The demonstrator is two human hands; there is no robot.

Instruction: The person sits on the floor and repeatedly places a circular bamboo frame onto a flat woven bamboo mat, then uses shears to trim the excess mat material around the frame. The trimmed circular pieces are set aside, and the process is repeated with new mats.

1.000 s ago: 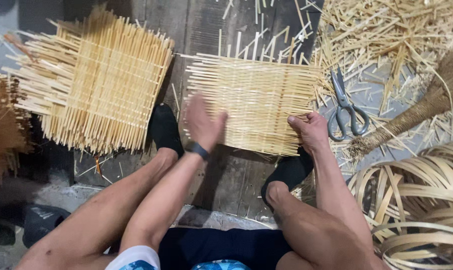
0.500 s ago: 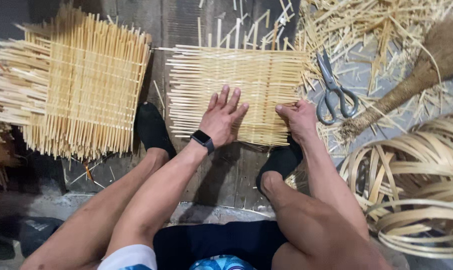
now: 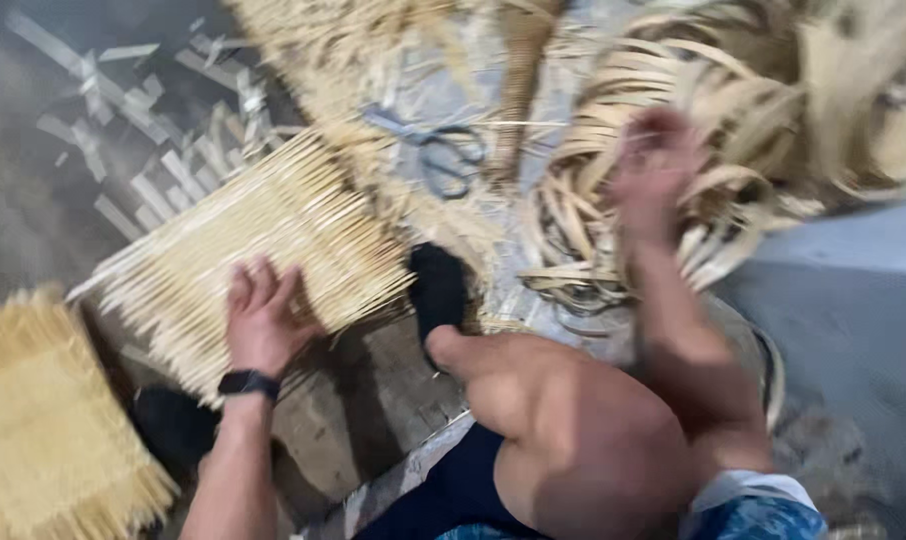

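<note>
Two hands were apart: the left hand lay flat, fingers spread, on the woven mat on the floor; the blurred right hand reached among coiled bamboo strips, grip unclear. Scissors lay nearby.

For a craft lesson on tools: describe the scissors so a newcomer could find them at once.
Start at the woven mat under the left hand, then look past its far corner. The scissors lie there on the floor beside the coiled strips. They are the only dark metal thing among pale splints.
</note>
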